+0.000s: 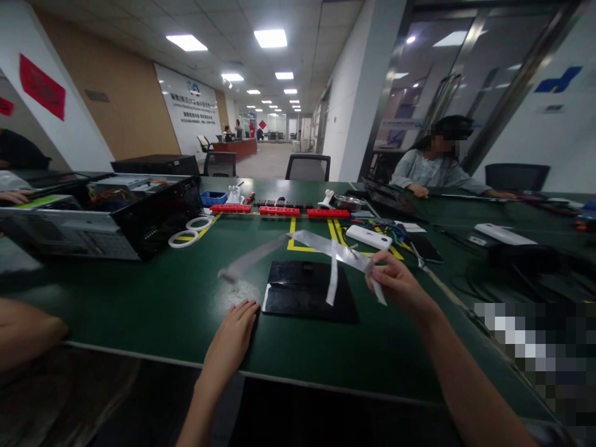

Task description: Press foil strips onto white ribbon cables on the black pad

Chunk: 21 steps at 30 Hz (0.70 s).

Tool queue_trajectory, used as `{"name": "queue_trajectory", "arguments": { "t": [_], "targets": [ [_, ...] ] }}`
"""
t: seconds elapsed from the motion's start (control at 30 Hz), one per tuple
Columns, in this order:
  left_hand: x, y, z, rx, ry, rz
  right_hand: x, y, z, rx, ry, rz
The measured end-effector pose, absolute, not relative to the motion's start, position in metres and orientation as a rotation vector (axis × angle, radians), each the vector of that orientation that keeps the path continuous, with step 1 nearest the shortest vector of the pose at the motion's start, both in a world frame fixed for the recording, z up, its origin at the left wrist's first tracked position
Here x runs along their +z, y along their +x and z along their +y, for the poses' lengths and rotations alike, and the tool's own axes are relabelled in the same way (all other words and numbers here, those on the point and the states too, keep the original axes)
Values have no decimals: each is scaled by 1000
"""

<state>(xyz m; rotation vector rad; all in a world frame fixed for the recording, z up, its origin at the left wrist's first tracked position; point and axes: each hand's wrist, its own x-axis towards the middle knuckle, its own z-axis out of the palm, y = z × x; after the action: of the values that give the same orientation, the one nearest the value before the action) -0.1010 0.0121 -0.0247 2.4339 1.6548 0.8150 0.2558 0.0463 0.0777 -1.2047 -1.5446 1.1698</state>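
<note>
My right hand (392,284) is raised above the right side of the table, its fingers pinched on a long translucent plastic strip (321,247). The strip bends in the air toward the left and looks like tape or peeled film; shorter pieces dangle from it, and its far end is blurred. Below it, a flat black glossy panel (307,292) lies on the green table, with a small white patch at its left edge. My left hand (237,332) rests flat on the table just left of the panel, fingers stretched out and holding nothing.
An opened computer case (139,217) stands at the left beside two white rings (184,239). Red power strips (279,211) line the back. A white device (369,237), cables (395,230) and a phone (426,247) lie right. A co-worker (433,161) sits across at the right.
</note>
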Motion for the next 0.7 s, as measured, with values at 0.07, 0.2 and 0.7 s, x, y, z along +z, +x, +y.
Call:
{"name": "queue_trajectory", "arguments": {
  "t": [0.07,0.2,0.7],
  "targets": [
    [-25,-101,13,828,2439,1651,73,256,46,1302,-1160,-1563],
    [-25,-103,14,801,2451,1635,64,258,50,1501,-1025,-1597],
    [-30,-104,6,929,2560,1659,37,262,76,1627,-1365,-1947]
  ]
}}
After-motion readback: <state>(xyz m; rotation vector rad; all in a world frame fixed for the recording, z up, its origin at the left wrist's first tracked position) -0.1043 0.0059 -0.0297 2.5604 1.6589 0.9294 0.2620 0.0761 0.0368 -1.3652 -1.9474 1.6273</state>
